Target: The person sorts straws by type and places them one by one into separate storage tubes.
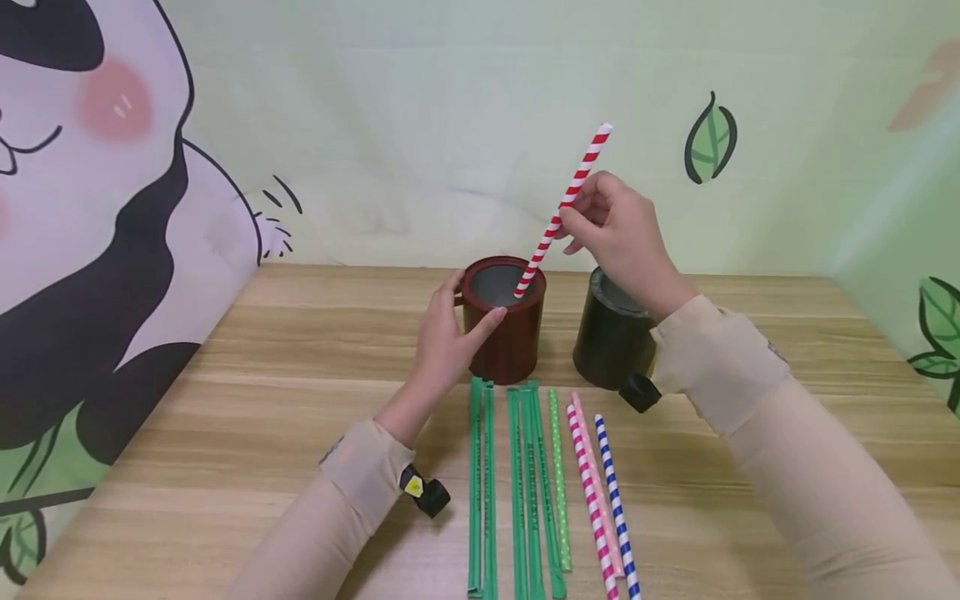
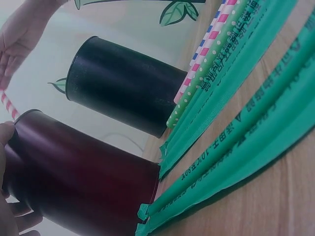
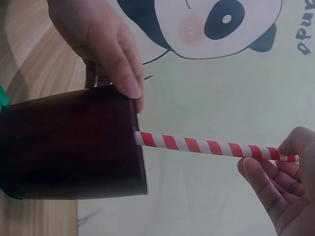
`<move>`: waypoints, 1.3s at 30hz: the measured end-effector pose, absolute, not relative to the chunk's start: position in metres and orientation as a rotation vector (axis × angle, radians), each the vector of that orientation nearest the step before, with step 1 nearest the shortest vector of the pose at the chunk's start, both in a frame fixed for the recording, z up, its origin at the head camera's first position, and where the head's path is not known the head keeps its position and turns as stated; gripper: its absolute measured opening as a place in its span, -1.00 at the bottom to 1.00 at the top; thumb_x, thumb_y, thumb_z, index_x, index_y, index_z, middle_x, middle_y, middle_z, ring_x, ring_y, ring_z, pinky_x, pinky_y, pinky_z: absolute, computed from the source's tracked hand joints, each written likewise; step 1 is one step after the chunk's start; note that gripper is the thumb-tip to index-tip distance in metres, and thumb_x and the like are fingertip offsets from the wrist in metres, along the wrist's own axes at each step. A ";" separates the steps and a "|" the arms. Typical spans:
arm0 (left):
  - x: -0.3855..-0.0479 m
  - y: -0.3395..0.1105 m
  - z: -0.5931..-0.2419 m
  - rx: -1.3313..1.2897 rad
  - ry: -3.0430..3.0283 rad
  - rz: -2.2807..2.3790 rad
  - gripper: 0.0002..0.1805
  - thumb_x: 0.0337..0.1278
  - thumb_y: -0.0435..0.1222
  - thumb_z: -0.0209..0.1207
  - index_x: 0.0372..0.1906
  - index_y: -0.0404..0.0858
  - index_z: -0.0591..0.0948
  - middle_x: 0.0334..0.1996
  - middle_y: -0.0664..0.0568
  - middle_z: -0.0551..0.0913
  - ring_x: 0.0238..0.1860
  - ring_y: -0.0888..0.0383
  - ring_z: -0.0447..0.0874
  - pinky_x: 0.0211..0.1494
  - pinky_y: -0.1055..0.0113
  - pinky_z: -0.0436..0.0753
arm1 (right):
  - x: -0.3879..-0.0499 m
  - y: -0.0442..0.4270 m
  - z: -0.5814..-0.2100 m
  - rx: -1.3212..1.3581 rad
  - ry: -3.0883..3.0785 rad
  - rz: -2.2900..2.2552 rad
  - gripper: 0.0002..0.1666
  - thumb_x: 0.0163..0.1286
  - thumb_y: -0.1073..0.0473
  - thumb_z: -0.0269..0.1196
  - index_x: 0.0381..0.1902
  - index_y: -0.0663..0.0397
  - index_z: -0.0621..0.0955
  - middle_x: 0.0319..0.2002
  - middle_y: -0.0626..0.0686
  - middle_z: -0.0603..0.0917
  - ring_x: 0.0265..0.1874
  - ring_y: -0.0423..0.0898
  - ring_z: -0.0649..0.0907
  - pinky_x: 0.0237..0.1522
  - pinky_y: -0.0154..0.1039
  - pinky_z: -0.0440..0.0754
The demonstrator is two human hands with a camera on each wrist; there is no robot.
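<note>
A red-and-white striped straw [image 1: 576, 185] [image 3: 192, 145] slants over the mouth of a dark red mug [image 1: 504, 346] [image 2: 83, 172] [image 3: 74, 145], its lower end at the opening. The right hand [image 1: 618, 237] [image 3: 285, 182] pinches this straw near its upper part between thumb and fingers. Around the mug's left side curves the left hand [image 1: 446, 342] [image 3: 106, 46], thumb at the front of the rim and fingers by the handle side. Only part of the left hand shows at the edge of the left wrist view.
A black mug [image 1: 611, 337] [image 2: 123, 86] stands right of the red one, beneath the right forearm. In front lie several green-wrapped straws [image 1: 531, 492], a green dotted straw [image 1: 559, 483], a pink striped straw [image 1: 592, 500], a pale pink straw and a blue striped straw [image 1: 617, 500].
</note>
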State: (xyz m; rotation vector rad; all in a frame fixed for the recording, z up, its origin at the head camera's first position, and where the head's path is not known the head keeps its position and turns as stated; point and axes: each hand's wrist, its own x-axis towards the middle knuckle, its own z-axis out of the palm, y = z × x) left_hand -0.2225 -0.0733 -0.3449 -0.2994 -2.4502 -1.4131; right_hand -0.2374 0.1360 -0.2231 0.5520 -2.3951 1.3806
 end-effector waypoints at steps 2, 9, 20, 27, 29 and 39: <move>-0.223 -0.073 -0.345 -0.300 -2.451 -1.416 -0.12 0.12 0.05 0.24 0.44 -0.25 0.18 0.30 -0.11 0.40 0.25 -0.04 0.42 0.30 -0.04 0.44 | -0.241 0.133 -0.228 0.543 -2.421 1.370 -0.75 0.37 0.21 0.15 -0.06 0.24 0.46 -0.20 0.22 0.67 -0.45 -0.22 0.69 -0.32 -0.50 0.65; -0.222 -0.072 -0.343 -0.295 -2.467 -1.407 -0.11 0.12 0.08 0.23 0.45 -0.23 0.18 0.30 -0.10 0.40 0.25 -0.03 0.41 0.31 -0.06 0.41 | -0.248 0.124 -0.248 0.493 -2.525 1.372 -0.73 0.38 0.21 0.15 -0.03 0.23 0.46 -0.18 0.21 0.67 -0.28 -0.06 0.72 -0.31 -0.37 0.69; -0.220 -0.071 -0.343 -0.270 -2.484 -1.407 -0.12 0.13 0.07 0.23 0.45 -0.22 0.17 0.30 -0.09 0.39 0.26 -0.02 0.40 0.30 -0.05 0.44 | -0.254 0.115 -0.270 0.484 -2.665 1.339 -0.73 0.34 0.23 0.19 -0.05 0.24 0.50 -0.16 0.20 0.65 -0.25 -0.01 0.65 -0.24 -0.21 0.73; -0.220 -0.070 -0.342 -0.248 -2.494 -1.410 -0.11 0.12 0.09 0.23 0.45 -0.21 0.17 0.30 -0.07 0.39 0.26 0.00 0.40 0.29 -0.04 0.46 | -0.256 0.112 -0.270 0.495 -2.738 1.259 -0.73 0.35 0.21 0.19 -0.06 0.25 0.51 -0.15 0.20 0.66 -0.22 0.01 0.64 -0.18 -0.17 0.72; -0.220 -0.069 -0.342 -0.245 -2.492 -1.408 -0.11 0.12 0.09 0.23 0.45 -0.21 0.17 0.30 -0.06 0.39 0.26 0.00 0.40 0.29 -0.04 0.46 | -0.256 0.112 -0.269 0.496 -2.757 1.236 -0.73 0.35 0.21 0.19 -0.06 0.25 0.51 -0.16 0.20 0.66 -0.22 0.00 0.64 -0.18 -0.17 0.72; -0.221 -0.070 -0.342 -0.253 -2.480 -1.391 -0.13 0.13 0.06 0.24 0.44 -0.23 0.19 0.29 -0.10 0.41 0.24 -0.03 0.43 0.30 -0.06 0.42 | -0.257 0.110 -0.268 0.505 -2.787 1.216 -0.74 0.35 0.21 0.19 -0.07 0.24 0.52 -0.15 0.20 0.66 -0.21 0.00 0.64 -0.16 -0.16 0.72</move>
